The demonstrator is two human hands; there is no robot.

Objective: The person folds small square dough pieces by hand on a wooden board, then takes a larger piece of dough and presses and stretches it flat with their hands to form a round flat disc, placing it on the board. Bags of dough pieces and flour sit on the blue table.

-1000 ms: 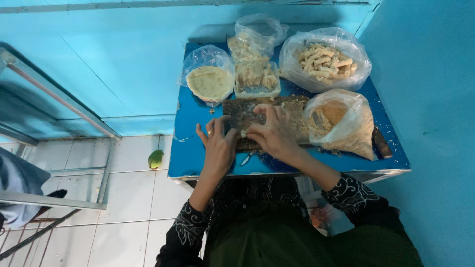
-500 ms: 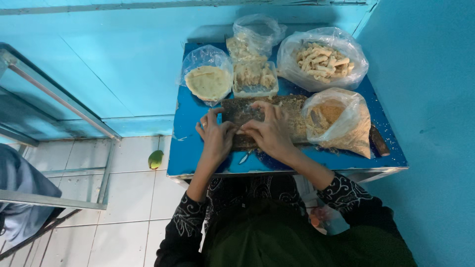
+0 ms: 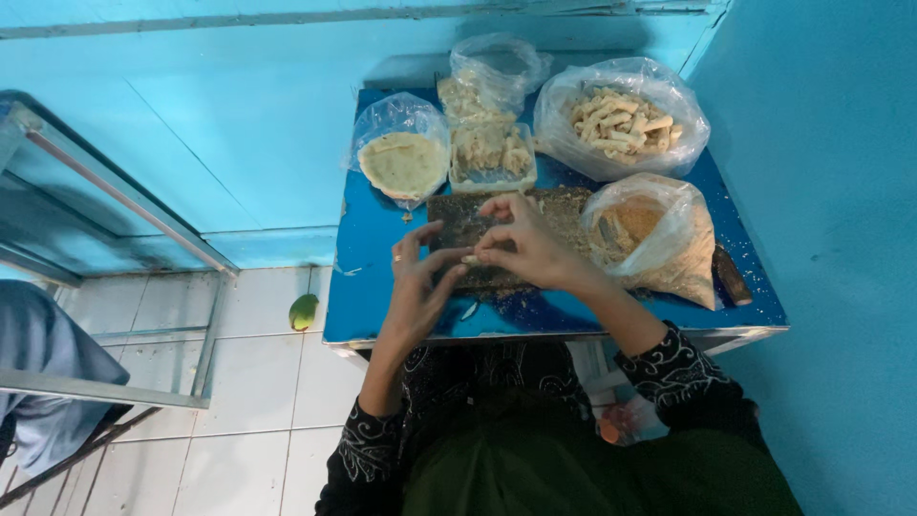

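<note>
My left hand (image 3: 420,287) and my right hand (image 3: 523,244) meet over a dark board (image 3: 564,215) strewn with crumbs on a small blue table (image 3: 368,277). Between their fingertips they pinch a small pale piece of food (image 3: 470,258). The left hand wears a ring. A plastic bag of brown crumbs (image 3: 650,239) lies just right of my right hand. A bag of pale batter (image 3: 403,162) stands behind my left hand.
A clear tub of pale pieces (image 3: 492,153), a bag behind it (image 3: 492,81) and a big bag of pale sticks (image 3: 621,119) line the table's back. A brown handle (image 3: 734,277) lies at the right edge. A green fruit (image 3: 304,311) lies on the tiled floor. A metal frame (image 3: 115,201) stands left.
Both hands have lifted slightly off the board and drawn together, now pinching the pale piece between their fingertips instead of pressing down on the board.
</note>
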